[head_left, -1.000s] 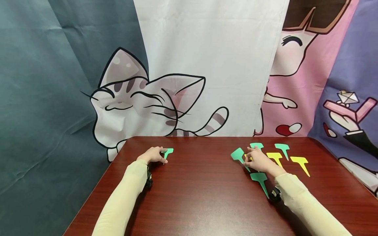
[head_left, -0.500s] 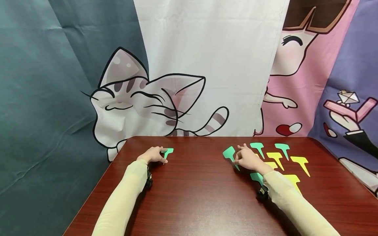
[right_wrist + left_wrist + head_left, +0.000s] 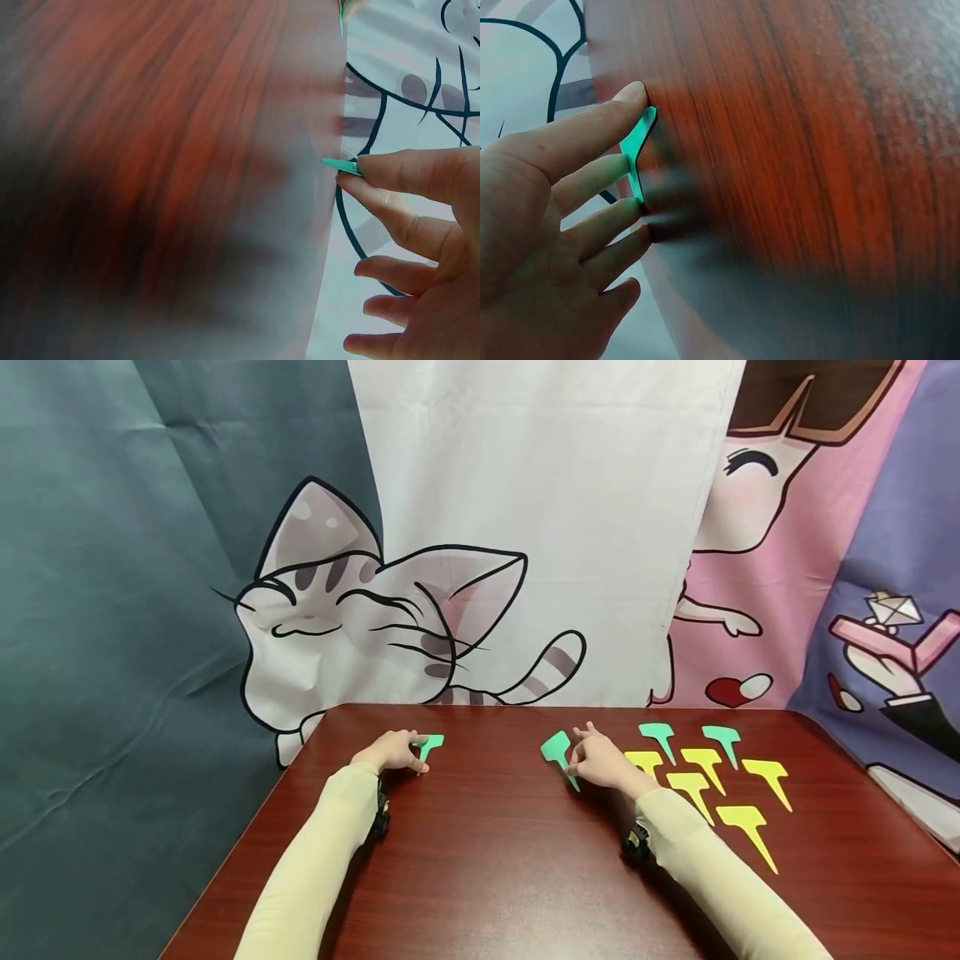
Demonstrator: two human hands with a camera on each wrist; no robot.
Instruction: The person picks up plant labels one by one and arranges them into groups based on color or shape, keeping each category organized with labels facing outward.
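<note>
At the far left of the table, my left hand (image 3: 390, 752) holds a green T-shaped plant label (image 3: 431, 743) that stays low at the tabletop. The left wrist view shows the thumb at one end of this label (image 3: 635, 146) and fingertips at the other. Right of centre, my right hand (image 3: 600, 762) pinches another green T-shaped plant label (image 3: 556, 747), its broad head pointing away and left. In the right wrist view, thumb and index finger grip that label (image 3: 342, 165), seen edge-on; the other fingers are spread.
Several yellow T-shaped plant labels (image 3: 741, 817) lie to the right on the dark red wooden table (image 3: 480, 868). Two green ones, one (image 3: 657, 732) left of the other (image 3: 722, 737), lie behind them. A printed cartoon curtain (image 3: 450, 485) hangs at the table's back edge.
My right hand has moved left with its green label, away from the yellow ones. My forearm now covers the spot where another green label lay. The left hand keeps its place.
</note>
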